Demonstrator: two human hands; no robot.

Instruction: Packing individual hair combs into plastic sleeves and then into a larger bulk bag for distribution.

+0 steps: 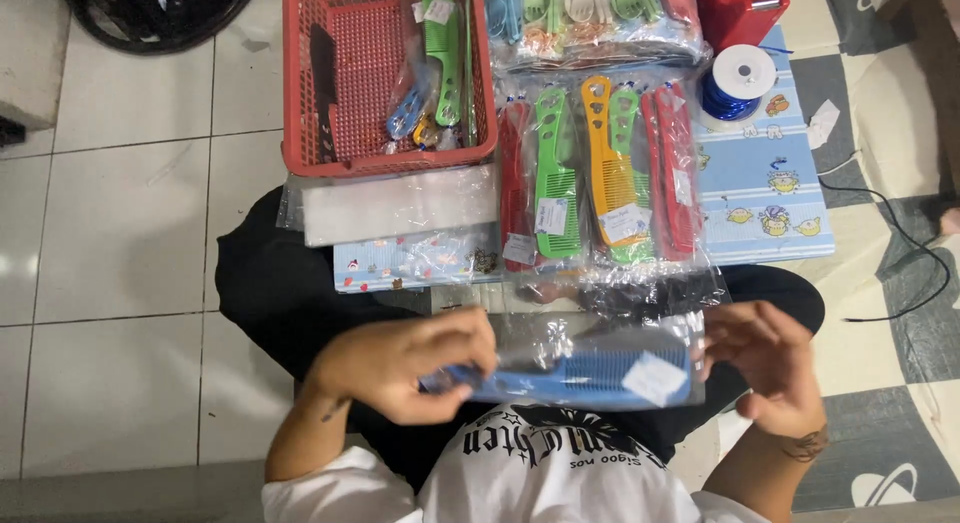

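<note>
My left hand (405, 365) grips the handle end of a blue comb (580, 378) that lies inside a clear plastic sleeve (600, 343) over my lap. My right hand (765, 368) holds the sleeve's other end, fingers curled at its edge. A white label sits on the sleeve near my right hand. Just beyond, on a low table, lies a row of bagged combs: red (515, 183), green (555, 173), orange (605, 163) and red (675, 173).
A red plastic basket (300, 103) at the back holds a black comb and a few bagged combs. A stack of clear sleeves (395, 205) lies in front of it. A spool of blue wire (735, 83) and a black cable (900, 233) are to the right.
</note>
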